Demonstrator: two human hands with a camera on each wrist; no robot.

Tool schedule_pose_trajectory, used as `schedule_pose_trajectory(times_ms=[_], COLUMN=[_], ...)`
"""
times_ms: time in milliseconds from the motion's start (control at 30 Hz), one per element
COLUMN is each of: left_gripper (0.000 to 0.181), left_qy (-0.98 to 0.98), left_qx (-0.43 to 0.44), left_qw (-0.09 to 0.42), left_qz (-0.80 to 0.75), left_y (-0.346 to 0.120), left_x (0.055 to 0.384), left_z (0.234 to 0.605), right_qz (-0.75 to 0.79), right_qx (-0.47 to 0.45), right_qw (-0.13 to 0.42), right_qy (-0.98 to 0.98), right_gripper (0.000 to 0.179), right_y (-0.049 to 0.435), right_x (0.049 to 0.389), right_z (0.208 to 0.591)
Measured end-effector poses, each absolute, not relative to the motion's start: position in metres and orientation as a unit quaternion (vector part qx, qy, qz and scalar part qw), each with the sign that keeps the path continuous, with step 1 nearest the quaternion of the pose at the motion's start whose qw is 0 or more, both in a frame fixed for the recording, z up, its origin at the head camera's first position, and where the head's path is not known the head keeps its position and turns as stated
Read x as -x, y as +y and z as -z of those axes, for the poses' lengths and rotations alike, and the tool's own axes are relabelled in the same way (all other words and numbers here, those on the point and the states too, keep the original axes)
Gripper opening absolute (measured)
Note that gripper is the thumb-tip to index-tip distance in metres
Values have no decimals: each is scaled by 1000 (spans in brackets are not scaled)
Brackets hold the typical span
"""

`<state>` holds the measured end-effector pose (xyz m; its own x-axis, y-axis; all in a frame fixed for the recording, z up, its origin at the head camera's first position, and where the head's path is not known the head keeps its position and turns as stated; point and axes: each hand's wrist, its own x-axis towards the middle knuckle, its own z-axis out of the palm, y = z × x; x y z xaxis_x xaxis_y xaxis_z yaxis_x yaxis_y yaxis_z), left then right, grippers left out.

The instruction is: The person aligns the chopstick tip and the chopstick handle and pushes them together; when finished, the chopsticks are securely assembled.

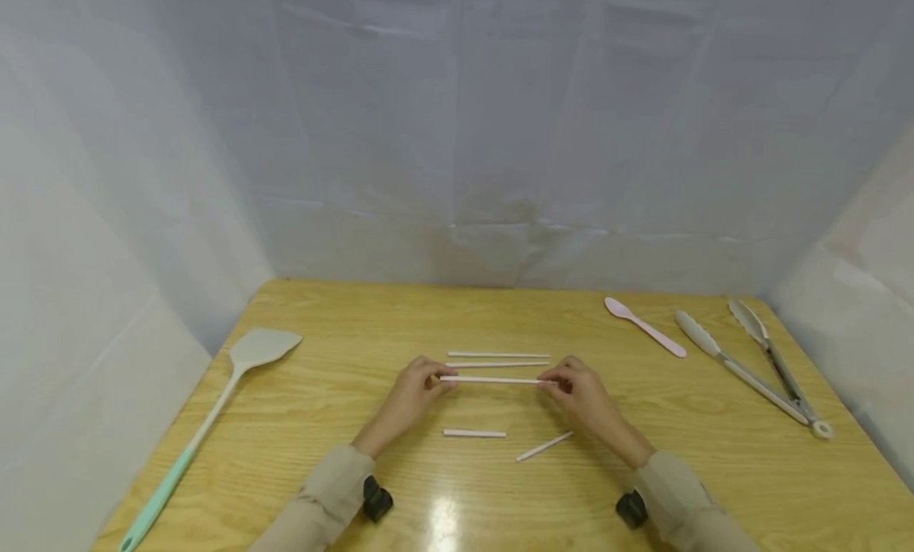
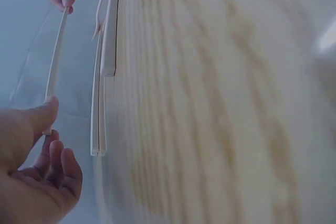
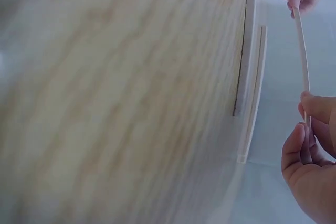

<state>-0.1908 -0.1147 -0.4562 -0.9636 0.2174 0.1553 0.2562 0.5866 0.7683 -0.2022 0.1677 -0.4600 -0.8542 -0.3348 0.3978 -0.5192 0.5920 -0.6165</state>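
A thin white stick [image 1: 493,380] is stretched level between both hands. My left hand [image 1: 416,389] pinches its left end between thumb and fingers, and my right hand [image 1: 577,389] pinches the right end. In the left wrist view the held stick [image 2: 55,56] is up off the table; the right wrist view shows the same stick [image 3: 303,51] gripped near its ends. Just beyond it lie two more long white sticks, a farther one [image 1: 498,354] and a nearer one [image 1: 497,365], roughly parallel. Closer to me are two shorter sticks, one crosswise [image 1: 474,434] and one slanted [image 1: 544,446].
On the wooden table [image 1: 343,314], a spatula [image 1: 214,409] with a green handle lies along the left side. A pink spoon [image 1: 646,328] rests at the back right, beside spread metal tongs [image 1: 767,373]. Pale sheeting [image 1: 485,139] hangs behind and at both sides.
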Motion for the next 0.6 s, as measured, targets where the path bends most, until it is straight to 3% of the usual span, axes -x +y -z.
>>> schedule_pose_trajectory(times_ms=[600], left_gripper=[15], left_qy=[-871], left_qx=[89], left_qw=[-13], left_qz=[483], left_y=[-115], left_x=[200], left_z=[469], right_qz=[-433], right_qx=[-170], right_qw=[12], right_qy=[-885], right_gripper=[11], right_y=[172], right_x=[216], right_z=[474])
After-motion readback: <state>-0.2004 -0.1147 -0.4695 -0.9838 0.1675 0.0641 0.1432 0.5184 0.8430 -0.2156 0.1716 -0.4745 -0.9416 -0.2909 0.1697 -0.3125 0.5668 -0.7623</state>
